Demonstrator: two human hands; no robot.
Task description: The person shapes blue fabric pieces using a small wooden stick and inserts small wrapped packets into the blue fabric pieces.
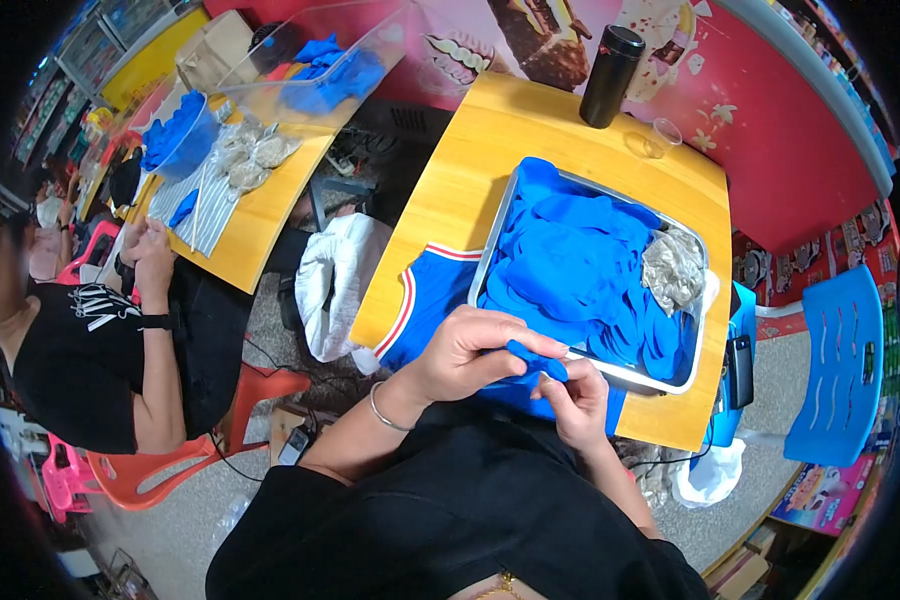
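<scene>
My left hand [470, 358], a bangle on its wrist, pinches a small folded blue fabric-like piece [536, 360]. From the other side, the thumb and fingers of my right hand [576, 400] close on the same piece. Both hands are at the near edge of a metal tray [707, 330]. Heaped in that tray are many flat, rounded blue pieces [570, 255]. A crumpled clear plastic bag [674, 270] lies on the heap's right side; its contents are hard to make out. Beneath my hands and the tray spreads a blue garment with red-and-white trim [430, 300].
A black bottle [612, 76] and a clear cup [662, 137] stand at the yellow table's [490, 110] back. To the right is a blue chair [838, 365]. At left, a person in black [80, 360] sits at another table with a tub of blue pieces [192, 150].
</scene>
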